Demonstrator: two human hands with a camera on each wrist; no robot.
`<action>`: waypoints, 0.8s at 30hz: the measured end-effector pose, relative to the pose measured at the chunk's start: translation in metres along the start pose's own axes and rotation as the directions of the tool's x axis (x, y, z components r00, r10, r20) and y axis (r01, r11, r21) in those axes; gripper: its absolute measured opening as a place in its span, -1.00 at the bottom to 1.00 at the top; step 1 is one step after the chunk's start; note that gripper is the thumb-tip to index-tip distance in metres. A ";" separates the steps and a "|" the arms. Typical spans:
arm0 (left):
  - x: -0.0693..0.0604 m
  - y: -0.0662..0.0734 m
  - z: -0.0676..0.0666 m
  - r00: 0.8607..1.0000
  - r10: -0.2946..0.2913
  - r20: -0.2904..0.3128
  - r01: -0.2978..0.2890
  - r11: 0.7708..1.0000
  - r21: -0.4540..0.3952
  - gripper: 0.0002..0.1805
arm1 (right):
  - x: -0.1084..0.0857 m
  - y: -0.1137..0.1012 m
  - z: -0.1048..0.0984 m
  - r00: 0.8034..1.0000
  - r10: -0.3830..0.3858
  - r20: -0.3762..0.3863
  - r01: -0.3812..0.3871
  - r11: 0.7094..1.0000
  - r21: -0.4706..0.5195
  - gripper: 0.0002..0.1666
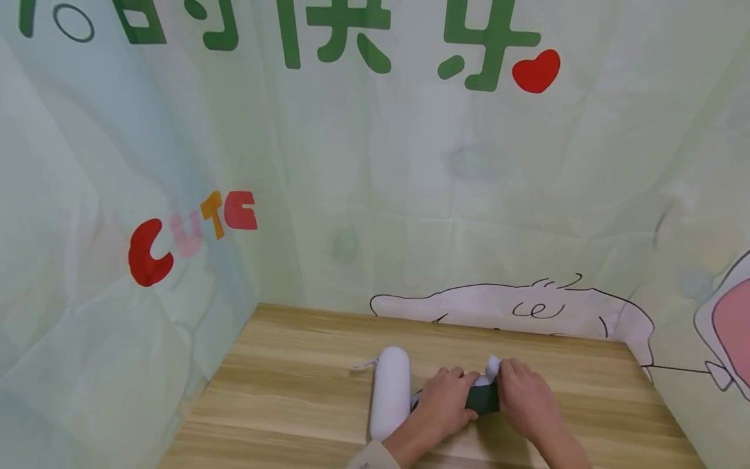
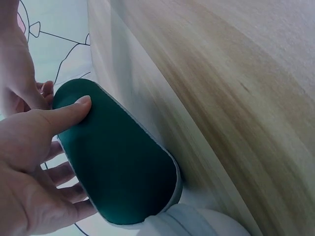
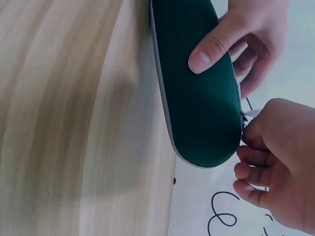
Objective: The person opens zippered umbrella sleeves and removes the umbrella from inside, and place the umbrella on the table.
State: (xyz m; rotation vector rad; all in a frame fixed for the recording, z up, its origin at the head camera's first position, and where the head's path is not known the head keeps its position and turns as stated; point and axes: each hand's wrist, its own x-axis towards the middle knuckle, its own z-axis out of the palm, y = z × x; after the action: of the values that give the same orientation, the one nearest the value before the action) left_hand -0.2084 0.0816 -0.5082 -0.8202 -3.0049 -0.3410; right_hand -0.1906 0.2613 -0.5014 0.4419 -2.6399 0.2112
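Observation:
A dark green elongated case (image 1: 483, 400) with rounded ends and a pale rim is held just above the table. My left hand (image 1: 446, 402) grips it, thumb on the flat green face (image 2: 120, 157) and fingers around the far side. At the case's right end, my right hand (image 1: 527, 397) has its fingers curled and pinches a small white piece (image 1: 493, 366) at the rim; the fingertips partly hide it in the right wrist view. Left of my left hand lies a white rounded, elongated case (image 1: 391, 394) with a thin strap (image 1: 364, 366) at its far end.
The wood-grain table (image 1: 293, 365) carries these things. A pale printed curtain (image 1: 410, 195) with letters and cartoon drawings stands behind the table and along its sides.

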 end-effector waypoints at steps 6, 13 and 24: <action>-0.002 -0.003 0.002 1.000 0.009 -0.020 -0.010 1.000 -0.025 -0.24 | 0.002 0.008 -0.004 0.983 0.095 0.154 -0.126 0.972 0.199 -0.84; -0.002 -0.001 0.004 1.000 0.017 -0.012 -0.017 1.000 -0.020 -0.26 | 0.004 0.015 -0.004 0.966 0.106 0.235 -0.176 0.937 0.303 -0.84; -0.004 0.003 0.003 1.000 0.018 -0.018 -0.019 0.999 -0.040 -0.27 | 0.000 0.030 0.002 0.957 0.132 0.258 -0.235 0.873 0.427 -0.86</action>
State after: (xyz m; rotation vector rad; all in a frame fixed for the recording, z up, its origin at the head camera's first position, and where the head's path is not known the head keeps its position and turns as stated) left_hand -0.2035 0.0828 -0.5105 -0.8427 -2.9818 -0.4074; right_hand -0.2017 0.2885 -0.5051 0.3741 -2.8439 0.9072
